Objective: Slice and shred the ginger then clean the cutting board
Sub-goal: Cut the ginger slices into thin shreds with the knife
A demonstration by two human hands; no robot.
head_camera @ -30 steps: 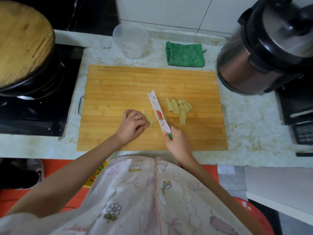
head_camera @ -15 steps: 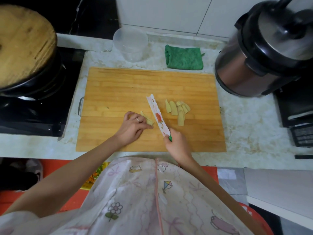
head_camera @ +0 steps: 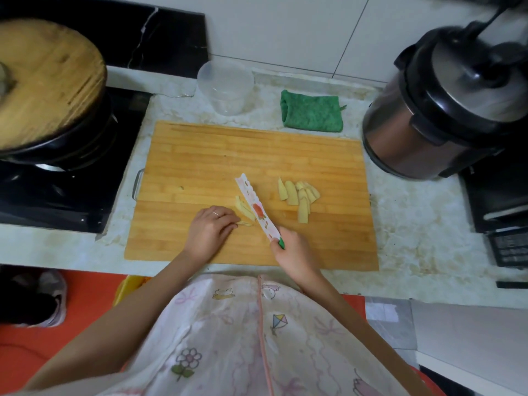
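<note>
Cutting board (head_camera: 257, 155): flat on the desk (head_camera: 414, 224).
Ginger slices (head_camera: 298, 195): loose pile on the board, right of the blade.
Ginger strips (head_camera: 244, 211): on the board, against the blade's left side.
Left hand (head_camera: 208, 232): curled fingertips pin the ginger strips.
Right hand (head_camera: 294, 255): grips the knife (head_camera: 258, 210) by its green handle.

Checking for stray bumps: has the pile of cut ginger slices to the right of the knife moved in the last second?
No. The ginger slices lie on the same spot of the cutting board, the same way in from its right edge, right of the knife.
</note>
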